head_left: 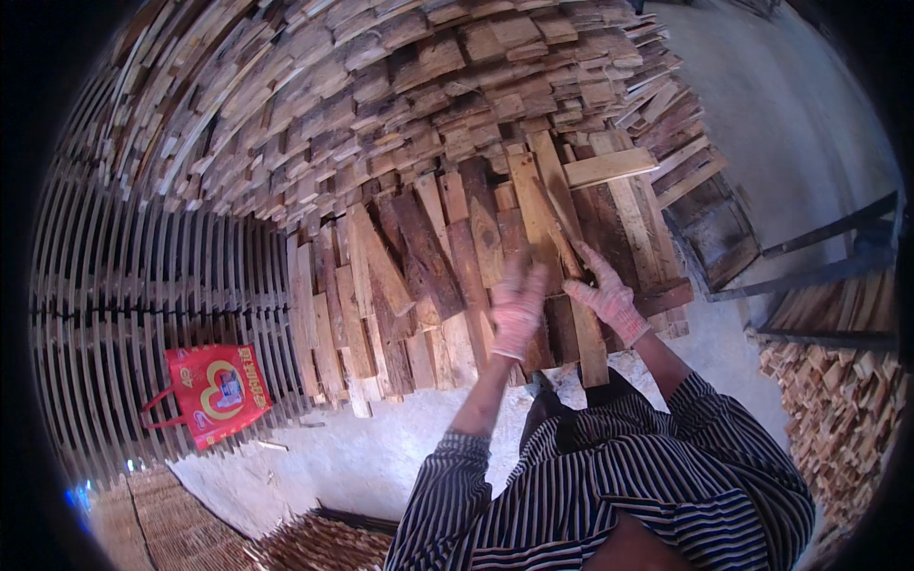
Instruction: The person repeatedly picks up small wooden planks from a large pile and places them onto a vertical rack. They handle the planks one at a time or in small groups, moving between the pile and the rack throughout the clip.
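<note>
Both my hands wear pinkish-white work gloves over a layer of loose wooden boards. My left hand (pixel 519 306) is smeared by motion above the boards, and its fingers do not show clearly. To its right, my right hand (pixel 609 295) has its fingers stretched and the thumb spread away from them. The near end of a narrow, slanted board (pixel 555 226) reaches the gap between that thumb and the fingers; whether they touch is unclear. Below the thumb, a pale board (pixel 590 344) points toward me. A dark, bark-edged board (pixel 664 297) lies crosswise beside the right hand.
Beyond the boards rises a large stack of wood pieces (pixel 400 105). A pale board (pixel 610 168) lies crosswise at its near right. On the left, a red bag (pixel 217 395) rests against slatted racks (pixel 162 247). Dark metal frames (pixel 819 285) and more stacked wood (pixel 843 428) stand right.
</note>
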`<state>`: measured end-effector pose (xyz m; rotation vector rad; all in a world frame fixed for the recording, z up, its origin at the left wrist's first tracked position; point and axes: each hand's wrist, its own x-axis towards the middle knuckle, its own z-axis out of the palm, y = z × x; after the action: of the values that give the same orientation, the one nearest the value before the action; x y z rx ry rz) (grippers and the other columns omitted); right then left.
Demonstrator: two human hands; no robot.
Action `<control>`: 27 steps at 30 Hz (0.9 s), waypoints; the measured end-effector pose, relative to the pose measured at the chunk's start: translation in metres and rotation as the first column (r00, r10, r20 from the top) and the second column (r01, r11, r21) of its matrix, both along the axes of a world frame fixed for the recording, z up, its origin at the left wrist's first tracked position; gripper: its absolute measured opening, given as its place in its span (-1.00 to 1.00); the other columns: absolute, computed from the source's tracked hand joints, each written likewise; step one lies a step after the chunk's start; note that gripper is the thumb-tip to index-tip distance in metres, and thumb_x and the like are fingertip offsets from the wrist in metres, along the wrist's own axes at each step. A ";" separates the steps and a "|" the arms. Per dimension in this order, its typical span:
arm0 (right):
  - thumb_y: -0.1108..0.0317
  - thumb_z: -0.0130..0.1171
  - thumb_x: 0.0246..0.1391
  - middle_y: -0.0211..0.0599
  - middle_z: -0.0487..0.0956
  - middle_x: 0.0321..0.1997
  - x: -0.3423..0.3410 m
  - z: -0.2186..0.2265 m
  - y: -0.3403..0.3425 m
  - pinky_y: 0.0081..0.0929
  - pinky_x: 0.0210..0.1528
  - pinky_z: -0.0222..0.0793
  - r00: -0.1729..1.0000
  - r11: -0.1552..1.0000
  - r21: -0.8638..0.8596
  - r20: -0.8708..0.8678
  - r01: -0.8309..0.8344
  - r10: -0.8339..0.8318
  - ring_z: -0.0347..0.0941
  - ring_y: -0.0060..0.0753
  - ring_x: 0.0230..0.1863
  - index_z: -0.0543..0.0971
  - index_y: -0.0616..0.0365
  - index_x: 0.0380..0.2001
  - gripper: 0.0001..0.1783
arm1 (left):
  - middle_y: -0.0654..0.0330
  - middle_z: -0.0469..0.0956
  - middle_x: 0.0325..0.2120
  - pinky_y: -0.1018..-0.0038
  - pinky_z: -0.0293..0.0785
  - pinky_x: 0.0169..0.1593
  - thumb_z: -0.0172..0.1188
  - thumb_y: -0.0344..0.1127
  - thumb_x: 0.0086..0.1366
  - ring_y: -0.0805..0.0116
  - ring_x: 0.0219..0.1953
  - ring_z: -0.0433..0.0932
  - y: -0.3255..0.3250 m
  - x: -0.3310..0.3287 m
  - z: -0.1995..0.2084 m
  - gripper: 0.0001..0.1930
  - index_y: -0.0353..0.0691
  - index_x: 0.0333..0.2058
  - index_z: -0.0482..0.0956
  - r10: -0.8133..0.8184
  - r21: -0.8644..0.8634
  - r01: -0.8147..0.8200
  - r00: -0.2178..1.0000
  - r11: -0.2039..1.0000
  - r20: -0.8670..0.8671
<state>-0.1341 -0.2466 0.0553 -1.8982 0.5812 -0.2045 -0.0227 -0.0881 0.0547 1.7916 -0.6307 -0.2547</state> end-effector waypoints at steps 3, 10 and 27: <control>-0.11 0.35 -0.03 0.06 0.29 0.40 0.014 -0.002 -0.006 -0.11 0.36 0.26 0.945 0.897 -0.440 -0.272 0.048 -0.184 0.26 0.14 0.36 0.20 -0.27 0.43 -0.03 | -0.13 0.48 0.14 0.16 0.44 0.18 0.26 0.18 0.26 0.07 0.21 0.45 0.036 0.081 0.008 -0.23 -0.28 0.25 0.40 0.368 0.175 -0.413 0.898 0.894 0.242; -0.01 0.16 0.17 0.04 0.21 0.45 0.035 -0.017 -0.011 0.00 0.27 0.33 0.895 0.860 -0.496 -0.429 -0.121 -0.122 0.27 0.28 0.30 0.27 -0.25 0.37 -0.29 | -0.18 0.31 0.29 0.14 0.45 0.21 0.31 0.29 0.15 -0.10 0.26 0.39 0.105 0.180 -0.011 0.13 -0.20 0.46 -0.10 0.402 0.796 -0.476 0.856 0.373 0.324; -0.05 0.25 0.08 -0.21 0.34 0.32 0.009 -0.027 0.040 -0.05 0.16 0.33 0.900 0.742 -0.669 -0.350 -0.046 -0.260 0.31 -0.05 0.23 0.53 -0.24 0.10 -0.49 | -0.20 0.31 0.22 0.10 0.47 0.19 0.46 0.06 0.06 -0.14 0.20 0.43 0.059 0.135 -0.014 0.15 -0.18 0.45 -0.11 0.295 0.773 -0.398 0.913 0.494 0.281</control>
<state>-0.1247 -0.2065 0.0286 -2.6473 1.0212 -0.0704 0.1119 -0.0292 0.0410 2.8294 -0.1742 -0.1720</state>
